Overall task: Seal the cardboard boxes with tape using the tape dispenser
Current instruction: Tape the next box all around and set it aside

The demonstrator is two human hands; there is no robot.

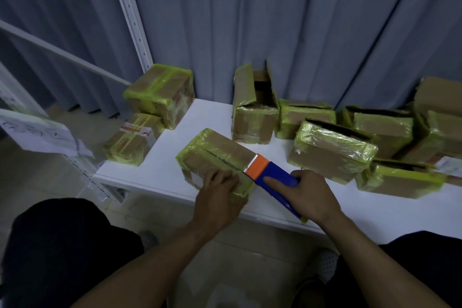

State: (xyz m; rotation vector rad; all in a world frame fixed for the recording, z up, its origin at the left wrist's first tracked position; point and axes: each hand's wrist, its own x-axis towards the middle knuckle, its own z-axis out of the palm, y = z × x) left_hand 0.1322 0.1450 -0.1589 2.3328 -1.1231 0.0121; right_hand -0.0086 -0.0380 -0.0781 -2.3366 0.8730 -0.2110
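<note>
Box (215,155) lies askew near the table (162,172) front edge, a dark seam slit showing on top. Left hand (220,197) grips the box's near end, fingers close together, bent over the top edge. Right hand (310,195) grips the blue tape dispenser (275,179), index finger straight along its top, and the orange toothed head touches the box's right top edge. Bare table left of the box; 1 open-flapped box (252,120) just behind; box cluster (332,150) crowds the right
</note>
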